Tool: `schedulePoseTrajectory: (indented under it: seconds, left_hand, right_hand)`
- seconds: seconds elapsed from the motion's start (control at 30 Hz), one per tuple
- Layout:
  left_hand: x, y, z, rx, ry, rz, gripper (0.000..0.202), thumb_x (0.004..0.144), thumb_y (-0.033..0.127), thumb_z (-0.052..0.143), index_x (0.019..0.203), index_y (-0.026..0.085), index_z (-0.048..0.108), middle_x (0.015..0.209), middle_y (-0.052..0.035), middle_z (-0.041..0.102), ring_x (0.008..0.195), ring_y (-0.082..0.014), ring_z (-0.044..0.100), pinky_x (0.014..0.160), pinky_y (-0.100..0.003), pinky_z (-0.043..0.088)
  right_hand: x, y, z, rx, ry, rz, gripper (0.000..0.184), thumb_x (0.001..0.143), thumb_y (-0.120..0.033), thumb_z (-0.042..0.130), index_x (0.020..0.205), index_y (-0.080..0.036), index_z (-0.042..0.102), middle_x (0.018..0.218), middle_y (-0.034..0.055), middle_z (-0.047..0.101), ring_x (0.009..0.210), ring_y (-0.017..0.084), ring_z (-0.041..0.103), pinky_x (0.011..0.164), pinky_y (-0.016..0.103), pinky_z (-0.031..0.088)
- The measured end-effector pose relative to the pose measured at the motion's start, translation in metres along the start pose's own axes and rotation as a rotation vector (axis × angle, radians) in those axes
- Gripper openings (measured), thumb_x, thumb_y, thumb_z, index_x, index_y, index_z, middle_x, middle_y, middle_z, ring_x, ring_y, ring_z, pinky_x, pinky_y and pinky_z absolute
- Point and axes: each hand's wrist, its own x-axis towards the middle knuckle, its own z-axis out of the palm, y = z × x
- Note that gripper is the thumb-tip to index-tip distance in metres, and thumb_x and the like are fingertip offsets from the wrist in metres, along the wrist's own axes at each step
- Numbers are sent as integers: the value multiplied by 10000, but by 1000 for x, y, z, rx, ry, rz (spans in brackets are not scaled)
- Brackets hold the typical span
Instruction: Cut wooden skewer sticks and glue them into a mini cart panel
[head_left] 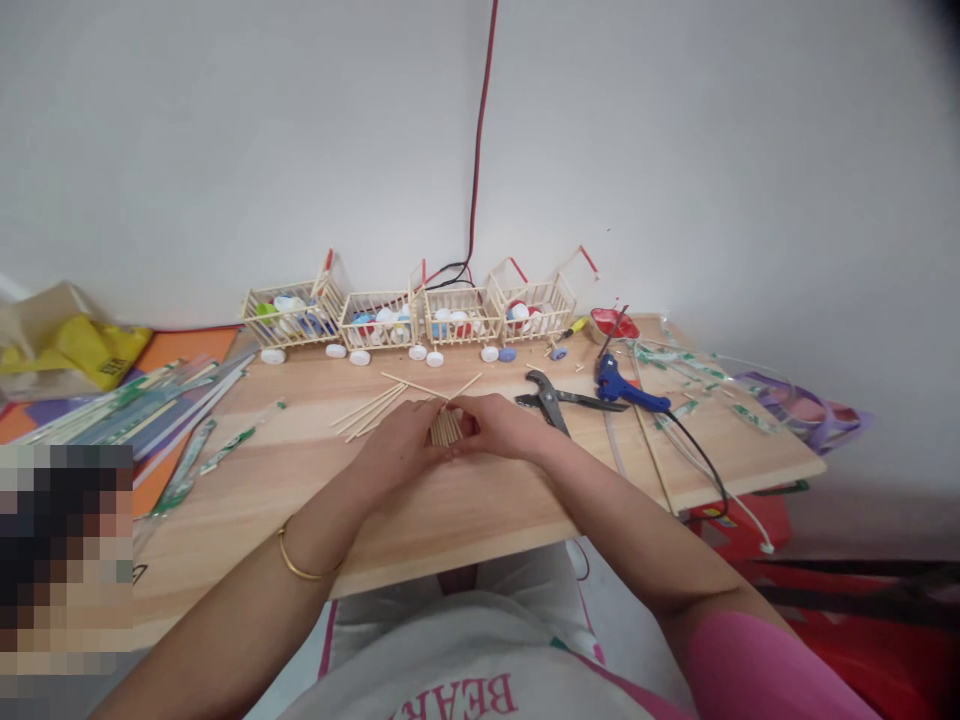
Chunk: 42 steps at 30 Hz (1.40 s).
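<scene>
At the middle of the wooden table, my left hand [401, 440] and my right hand [499, 425] meet around a row of short wooden sticks [445, 430]. The fingers of both hands are curled in, holding this row from its two sides, and partly hide it. Just beyond my fingertips, two loose thin sticks [409, 384] cross each other. Beside my left hand lies a fanned group of longer sticks [373, 410]. To the right of my right hand are dark-jawed pliers [551, 400] and a blue glue gun [622, 385].
Several small stick-built shopping carts [457, 318] with coloured contents stand along the wall. A red bowl [615, 324] sits behind the glue gun, whose black cable [709, 460] runs off the right edge. Packaged sticks [112, 405] and wrappers [187, 465] lie left. The table's front edge [457, 558] is near my body.
</scene>
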Motion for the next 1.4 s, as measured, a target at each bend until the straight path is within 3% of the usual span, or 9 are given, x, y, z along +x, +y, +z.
schedulePoseTrajectory:
  seconds: [0.1,0.2,0.3,0.5,0.7,0.87,1.07,1.23,1.4]
  left_hand:
    - [0,-2,-5,28,4,-13,447,690,257,652,1115,186,532,1085,-82,615,982,-248,563,826,-345,424]
    - [-1,-6,-7,64,-9,-18,404,683,207,645,1073,180,547,1040,-74,623,969,-244,564,821,-340,426]
    - [-1,-10,-4,86,-25,-32,485,678,202,657,1142,171,521,1076,-91,606,991,-247,555,844,-348,422]
    - [-1,-10,3,93,-18,-50,569,678,234,674,1205,143,481,1118,-115,562,1026,-250,530,863,-354,425]
    - [2,-10,7,88,-3,-24,611,665,299,691,1221,162,478,1198,-109,555,1100,-263,496,941,-381,378]
    - [4,-8,7,62,-15,-38,572,674,287,670,1213,205,495,1143,-85,607,1028,-264,542,883,-382,403]
    - [4,-1,3,16,-12,-30,557,675,252,644,1210,250,492,1128,-54,623,1001,-250,557,857,-361,408]
    - [4,-5,4,21,-31,-17,551,673,253,654,1200,245,498,1113,-53,624,990,-245,564,850,-351,416]
    - [1,-12,5,50,-11,-45,671,636,274,701,1249,172,448,1219,-119,548,1103,-270,508,917,-374,394]
  right_hand:
    - [-5,3,-4,2,-10,33,549,653,-297,701,1164,-175,540,734,4,616,630,127,527,546,207,327]
    - [-13,7,-12,-42,-11,63,430,684,-236,659,1101,-165,584,721,6,617,621,118,523,552,206,326]
    - [-24,12,-23,-97,-6,73,287,730,-213,608,1010,-150,627,698,9,618,608,112,520,561,210,329]
    - [-39,21,-41,-168,64,132,283,764,-277,607,1007,-134,629,724,31,637,623,124,532,577,219,347]
    - [-26,9,-26,-163,29,37,312,720,-157,586,1030,-150,625,754,27,633,648,123,526,581,212,323]
    - [-6,4,-11,-79,-32,-32,361,686,-167,603,1046,-151,596,721,9,610,628,123,504,567,212,312]
    - [2,0,-11,-36,-50,-108,331,682,-178,627,1011,-164,600,715,-5,594,625,116,496,557,205,306]
    - [1,0,-10,-57,-32,-103,377,669,-207,658,1038,-164,595,765,9,606,647,120,498,576,211,319]
    - [-6,6,-8,-50,11,22,404,668,-249,666,1050,-154,574,794,29,622,665,133,524,568,214,330]
